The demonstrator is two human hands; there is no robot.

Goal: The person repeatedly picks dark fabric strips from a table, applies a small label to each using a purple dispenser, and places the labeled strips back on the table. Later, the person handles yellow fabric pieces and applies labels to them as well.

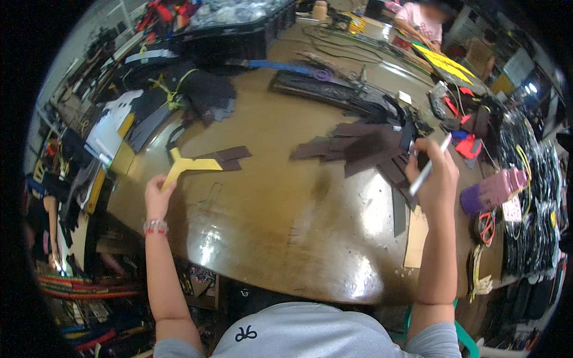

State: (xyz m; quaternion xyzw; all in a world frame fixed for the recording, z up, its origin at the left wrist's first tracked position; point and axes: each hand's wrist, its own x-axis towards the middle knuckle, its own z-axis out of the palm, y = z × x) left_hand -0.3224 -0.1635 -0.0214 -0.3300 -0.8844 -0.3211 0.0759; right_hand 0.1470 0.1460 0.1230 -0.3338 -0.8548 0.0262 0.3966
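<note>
Pinched in my left hand (158, 196) is a flat yellow Y-shaped template (194, 164), held over the left part of the table. Partly under it lie a few dark brown fabric pieces (236, 155). My right hand (439, 179) is closed around a slim white pen (422, 177), which slants across the fingers. Those fingers are at the right end of a fanned pile of dark brown fabric pieces (352, 143); I cannot tell whether they grip one. Below that hand lies a tan strip (415, 241), partly hidden by my forearm.
A pink and purple bottle (492, 190) and red-handled scissors (487, 228) are at the right edge. Tied dark bundles (197, 89) lie at the far left, before a black crate (239, 39). A person (421, 24) sits across the brown table (262, 221).
</note>
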